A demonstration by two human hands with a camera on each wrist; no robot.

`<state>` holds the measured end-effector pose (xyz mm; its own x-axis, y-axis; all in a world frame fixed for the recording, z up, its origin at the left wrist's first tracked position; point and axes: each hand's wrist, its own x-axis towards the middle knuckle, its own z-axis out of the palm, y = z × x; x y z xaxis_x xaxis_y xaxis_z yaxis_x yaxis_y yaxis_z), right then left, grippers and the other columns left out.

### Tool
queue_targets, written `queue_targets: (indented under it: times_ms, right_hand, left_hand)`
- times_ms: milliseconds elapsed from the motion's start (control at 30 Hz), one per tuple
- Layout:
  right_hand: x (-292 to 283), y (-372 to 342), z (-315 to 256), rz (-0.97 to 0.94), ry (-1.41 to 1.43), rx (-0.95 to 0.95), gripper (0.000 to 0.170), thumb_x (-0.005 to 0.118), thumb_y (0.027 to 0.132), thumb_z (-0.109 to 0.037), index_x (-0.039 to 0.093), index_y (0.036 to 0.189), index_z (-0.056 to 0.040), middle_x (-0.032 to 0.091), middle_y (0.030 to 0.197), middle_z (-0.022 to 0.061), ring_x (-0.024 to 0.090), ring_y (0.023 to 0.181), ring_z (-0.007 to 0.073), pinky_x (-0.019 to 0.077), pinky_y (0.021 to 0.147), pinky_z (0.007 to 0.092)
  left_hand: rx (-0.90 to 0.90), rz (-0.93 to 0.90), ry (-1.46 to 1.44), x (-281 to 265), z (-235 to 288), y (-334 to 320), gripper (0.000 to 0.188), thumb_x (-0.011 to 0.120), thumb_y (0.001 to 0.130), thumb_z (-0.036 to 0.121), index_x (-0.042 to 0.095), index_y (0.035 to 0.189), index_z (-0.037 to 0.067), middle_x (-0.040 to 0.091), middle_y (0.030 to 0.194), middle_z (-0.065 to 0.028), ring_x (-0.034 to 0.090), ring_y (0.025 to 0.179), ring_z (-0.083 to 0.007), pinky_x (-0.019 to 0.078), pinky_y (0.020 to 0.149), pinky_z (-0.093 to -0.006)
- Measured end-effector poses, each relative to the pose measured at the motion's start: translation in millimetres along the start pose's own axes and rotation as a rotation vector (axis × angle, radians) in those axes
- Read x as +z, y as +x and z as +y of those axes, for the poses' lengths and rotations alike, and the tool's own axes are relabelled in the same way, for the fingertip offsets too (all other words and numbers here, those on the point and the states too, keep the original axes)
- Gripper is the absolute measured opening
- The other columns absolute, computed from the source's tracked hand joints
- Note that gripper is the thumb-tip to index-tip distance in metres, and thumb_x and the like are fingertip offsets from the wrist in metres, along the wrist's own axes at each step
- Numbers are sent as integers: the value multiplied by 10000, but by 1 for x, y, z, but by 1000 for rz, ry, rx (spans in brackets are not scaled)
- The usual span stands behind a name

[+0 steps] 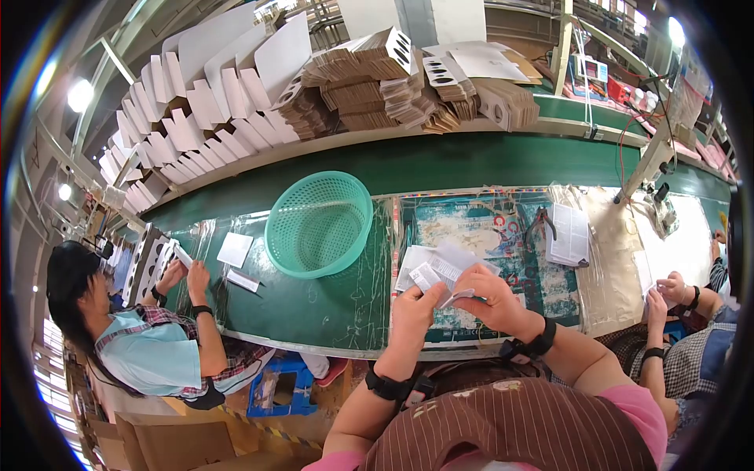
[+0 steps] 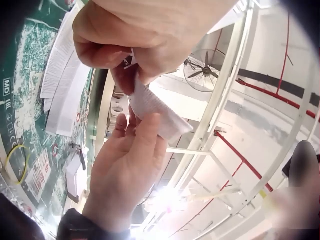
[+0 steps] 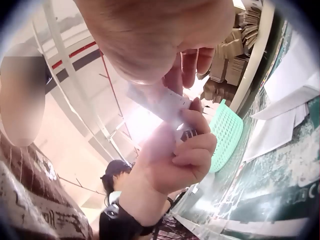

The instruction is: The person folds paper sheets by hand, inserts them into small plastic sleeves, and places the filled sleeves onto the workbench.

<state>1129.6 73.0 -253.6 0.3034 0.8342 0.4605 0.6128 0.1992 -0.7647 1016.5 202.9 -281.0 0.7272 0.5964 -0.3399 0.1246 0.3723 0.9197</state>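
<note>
Low over the workbench, both hands work on printed folded paper. My left hand [image 1: 414, 318] pinches a small folded leaflet [image 1: 425, 276] with fine print between thumb and fingers. My right hand [image 1: 501, 304] grips a folded part of the paper close beside it. In the left wrist view, the right hand [image 2: 122, 167] has its thumb along the folded leaflet [image 2: 160, 114], a narrow, tapered strip. From the right wrist, the leaflet [image 3: 167, 106] spans the gap between the hands, and the left hand [image 3: 167, 162] curls around its lower end. Loose printed sheets [image 1: 448, 261] lie just beyond the hands.
A green plastic basket [image 1: 318, 228] stands left of the hands. Pliers [image 1: 542, 224] lie beside a stack of printed sheets [image 1: 568, 235] on the right. Cardboard pieces [image 1: 361, 82] fill a shelf behind. People sit working at left [image 1: 157, 337] and right [image 1: 675, 337].
</note>
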Motion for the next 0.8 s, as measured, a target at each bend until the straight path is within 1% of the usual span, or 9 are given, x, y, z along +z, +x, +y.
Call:
queue_targets:
  times_ms: [133, 200, 233, 300, 533, 600, 633, 733, 800]
  right_hand:
    - [4, 3, -1, 10, -22, -173, 149, 690, 723, -48, 649, 864, -72, 596, 787, 45, 521, 819, 239, 434, 733, 334]
    - [7, -1, 2, -11, 18, 0, 115, 688, 735, -58, 658, 846, -64, 587, 762, 53, 526, 769, 229, 434, 681, 329]
    - [7, -2, 5, -11, 18, 0, 115, 688, 735, -58, 658, 846, -64, 587, 762, 53, 526, 769, 229, 434, 681, 329]
    - [9, -4, 12, 52, 56, 217, 87, 680, 755, -92, 661, 829, -51, 569, 729, 77, 530, 701, 226, 433, 623, 326]
    - [12, -6, 24, 73, -93, 262, 154, 661, 784, -192, 667, 840, -49, 546, 691, 118, 528, 648, 258, 422, 576, 344]
    - [10, -5, 19, 61, -138, 259, 160, 662, 783, -199, 659, 817, -43, 549, 689, 124, 533, 656, 271, 423, 573, 351]
    - [9, -3, 17, 63, -136, 261, 160, 662, 783, -199, 659, 817, -43, 549, 689, 124, 533, 656, 271, 423, 573, 351]
    - [9, 0, 9, 76, -143, 286, 174, 669, 776, -196, 638, 788, -26, 547, 674, 118, 533, 632, 250, 423, 568, 342]
    - [10, 1, 6, 138, 136, 503, 204, 686, 764, -208, 625, 773, -13, 554, 673, 112, 535, 615, 219, 425, 563, 326]
  left_hand:
    - [-44, 21, -16, -3, 2, 2, 186, 643, 827, 193, 622, 787, 13, 490, 560, 35, 371, 411, -29, 241, 365, -203]
    - [-5, -41, 103, -6, -1, 6, 196, 647, 826, 197, 647, 813, 2, 513, 579, 47, 386, 478, -22, 278, 415, -216]
    - [-5, -41, 103, -4, -2, 6, 196, 647, 826, 197, 647, 813, 2, 513, 579, 47, 386, 478, -22, 278, 415, -216]
    - [69, -9, 38, 5, 2, 0, 188, 633, 838, 185, 648, 806, 0, 525, 596, 45, 401, 530, -17, 306, 449, -210]
    - [157, -86, 189, 3, -2, 1, 195, 523, 909, 171, 609, 835, 12, 521, 612, 34, 414, 539, -19, 312, 447, -212]
    - [-68, -173, 32, -1, -2, 1, 202, 493, 929, 190, 568, 826, 34, 452, 572, 44, 366, 473, -24, 272, 405, -216]
    - [-71, -174, 34, 0, -2, 1, 202, 493, 929, 190, 568, 826, 34, 452, 572, 44, 366, 473, -24, 272, 405, -216]
    - [-154, -248, -334, 4, -6, 0, 211, 496, 932, 208, 541, 804, 47, 374, 536, 58, 294, 417, -32, 222, 376, -217]
    - [-137, -223, -453, 5, -10, 1, 170, 460, 938, 164, 553, 909, 26, 404, 594, 43, 300, 434, -39, 233, 386, -204]
